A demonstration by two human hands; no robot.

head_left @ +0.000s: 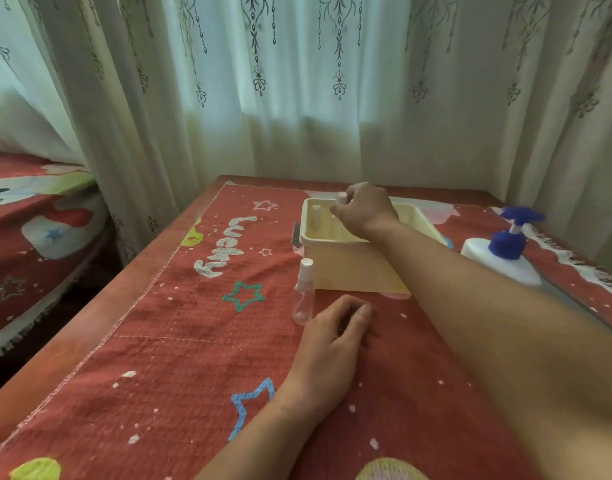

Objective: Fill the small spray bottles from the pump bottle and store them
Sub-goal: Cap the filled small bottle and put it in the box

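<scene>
right grip – pinches spray bottle over box | left grip – relaxed beside second bottle

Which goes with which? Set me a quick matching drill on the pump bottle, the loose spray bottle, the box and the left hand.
1. pump bottle
2. clear spray bottle
3. cream box
4. left hand

A. below the right hand, which grips a white-capped bottle
B. right of the box, blue pump head
C. rests on the red cloth, holding nothing
D. stands in front of the box, near its left corner

Pairs: 1-B, 2-D, 3-A, 4-C.
</scene>
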